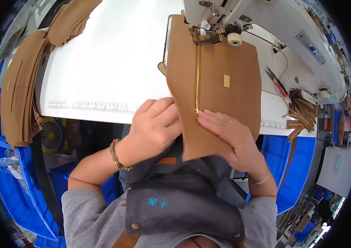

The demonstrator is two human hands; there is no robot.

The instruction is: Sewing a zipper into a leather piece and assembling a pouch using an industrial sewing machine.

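A tan panel [241, 62], leather-like, lies on the white table with its far end under the sewing machine's presser foot [206, 39]. A gold zipper [198, 78] runs lengthwise along it, and a small pale yellow patch [226, 81] sits to the right of the zipper. My left hand [157, 122] is closed on the panel's left edge, its fingertips partly hidden. My right hand [227, 132] lies flat over the panel, fingers stretched out beside the zipper's near end. The panel's near corner hangs past the table's front edge, over my dark apron.
The sewing machine [304, 37] spans the upper right. Red-handled snips [281, 85] and a bundle of brown strips [302, 109] lie right of the panel. Stacked tan pieces [20, 89] hang at the left. Blue bins [26, 186] stand below; a ruler scale [92, 106] marks the table's front.
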